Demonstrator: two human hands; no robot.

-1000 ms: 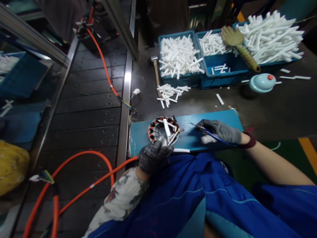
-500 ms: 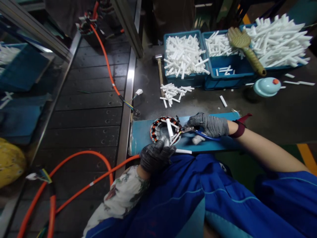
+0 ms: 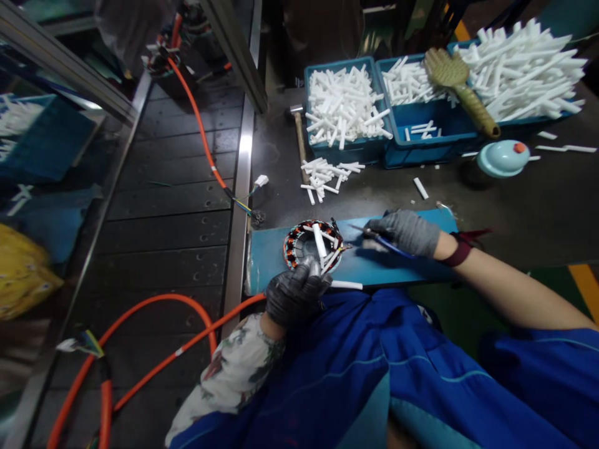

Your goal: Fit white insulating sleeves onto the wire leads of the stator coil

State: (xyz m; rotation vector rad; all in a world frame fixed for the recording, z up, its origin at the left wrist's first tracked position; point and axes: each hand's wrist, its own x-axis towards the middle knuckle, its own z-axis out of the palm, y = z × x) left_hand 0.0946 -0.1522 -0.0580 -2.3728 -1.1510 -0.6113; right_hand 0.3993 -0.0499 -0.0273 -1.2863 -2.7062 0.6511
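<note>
A ring-shaped motor stator (image 3: 290, 246) with black and orange windings lies on a blue board (image 3: 264, 252). At its near right edge my left hand (image 3: 297, 290), in a dark grey glove, is closed on thin sleeved wires (image 3: 333, 255). Their bare ends point right. One thick white sleeve (image 3: 319, 239) stands across the ring's opening. My right hand (image 3: 406, 232), gloved in lighter grey, grips blue-handled pliers (image 3: 388, 244) just right of the wire ends, apart from them. A white tube (image 3: 347, 285) lies by the board's near edge.
Blue bins (image 3: 349, 153) of white tubes stand at the back, a glove-shaped tool (image 3: 461, 87) on top. A hammer (image 3: 300, 134), loose tubes (image 3: 322, 174) and a light-blue-lidded bottle (image 3: 504, 159) are on the bench. Orange cables (image 3: 199, 125) cross the slatted conveyor (image 3: 187, 231) at left.
My right hand has drawn the pliers back to the right, off the wire ends. My left hand keeps its hold by the stator. At far left, a yellow patterned thing has shifted.
</note>
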